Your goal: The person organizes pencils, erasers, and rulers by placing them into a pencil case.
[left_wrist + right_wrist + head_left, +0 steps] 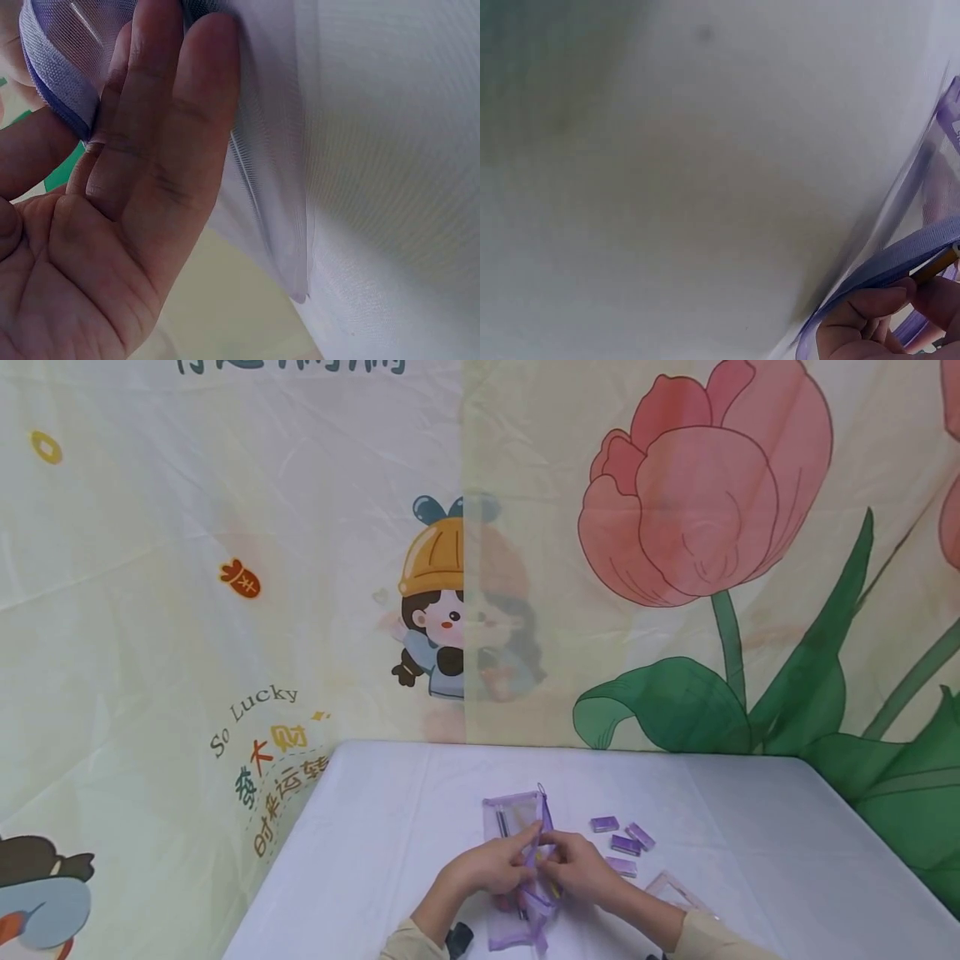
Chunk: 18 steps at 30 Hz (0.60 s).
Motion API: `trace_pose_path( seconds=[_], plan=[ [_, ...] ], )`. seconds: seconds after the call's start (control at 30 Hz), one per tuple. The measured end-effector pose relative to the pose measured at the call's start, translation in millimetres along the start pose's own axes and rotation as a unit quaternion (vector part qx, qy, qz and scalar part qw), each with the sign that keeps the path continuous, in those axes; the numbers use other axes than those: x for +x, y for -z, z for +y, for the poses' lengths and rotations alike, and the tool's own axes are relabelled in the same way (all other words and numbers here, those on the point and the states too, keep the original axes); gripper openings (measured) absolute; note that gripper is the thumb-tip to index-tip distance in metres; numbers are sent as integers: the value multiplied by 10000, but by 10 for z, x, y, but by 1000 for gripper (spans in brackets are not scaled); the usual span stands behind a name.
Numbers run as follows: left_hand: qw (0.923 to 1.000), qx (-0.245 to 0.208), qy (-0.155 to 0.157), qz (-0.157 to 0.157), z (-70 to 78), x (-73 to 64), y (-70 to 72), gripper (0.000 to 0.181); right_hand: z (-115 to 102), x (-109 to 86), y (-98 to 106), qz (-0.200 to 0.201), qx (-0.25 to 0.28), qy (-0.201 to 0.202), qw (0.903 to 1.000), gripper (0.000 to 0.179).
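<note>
A purple mesh zip pencil case (pixel 512 941) lies on the table, its zipped side gaping. Slim dark pen-like items (pixel 502 822) show through the mesh. My left hand (pixel 497 865) holds the case at its opening; the left wrist view shows the purple zip edge (pixel 56 94) between thumb and fingers, fingertips against the mesh. At the right side of the opening is my right hand (pixel 581 866), fingers curled. In the right wrist view its thumb and finger pinch a slim yellow stick (pixel 936 264) just under the zip band (pixel 900 251). The stick's other end is hidden.
Several small purple-wrapped blocks (pixel 625 845) lie right of the case. A clear pinkish flat piece (pixel 678 891) is partly behind the right forearm. A black object (pixel 459 939) sits by the left wrist. Printed cloth (pixel 360 568) hangs behind the white table (pixel 750 827).
</note>
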<state>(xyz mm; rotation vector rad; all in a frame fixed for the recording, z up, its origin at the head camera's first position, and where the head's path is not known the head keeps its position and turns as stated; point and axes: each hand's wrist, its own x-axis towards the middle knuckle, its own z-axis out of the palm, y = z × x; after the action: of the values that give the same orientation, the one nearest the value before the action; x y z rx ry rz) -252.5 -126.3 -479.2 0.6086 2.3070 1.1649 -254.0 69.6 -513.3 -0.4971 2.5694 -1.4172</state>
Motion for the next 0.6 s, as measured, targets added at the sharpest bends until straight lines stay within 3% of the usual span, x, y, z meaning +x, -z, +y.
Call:
trace_pose_path(
  seconds=[0.33,0.47,0.6],
  plan=[
    [9999,-116,-69,4,3,5,-16,71,-35,-53,-86,332,1,-424,9986,30],
    [9997,185,-126,115,11,11,-18,71,-41,-77,-100,363,125,-535,9978,20],
    [9987,420,-218,206,9,31,-34,73,-21,-99,-120,203,28,-342,9992,17]
  ],
)
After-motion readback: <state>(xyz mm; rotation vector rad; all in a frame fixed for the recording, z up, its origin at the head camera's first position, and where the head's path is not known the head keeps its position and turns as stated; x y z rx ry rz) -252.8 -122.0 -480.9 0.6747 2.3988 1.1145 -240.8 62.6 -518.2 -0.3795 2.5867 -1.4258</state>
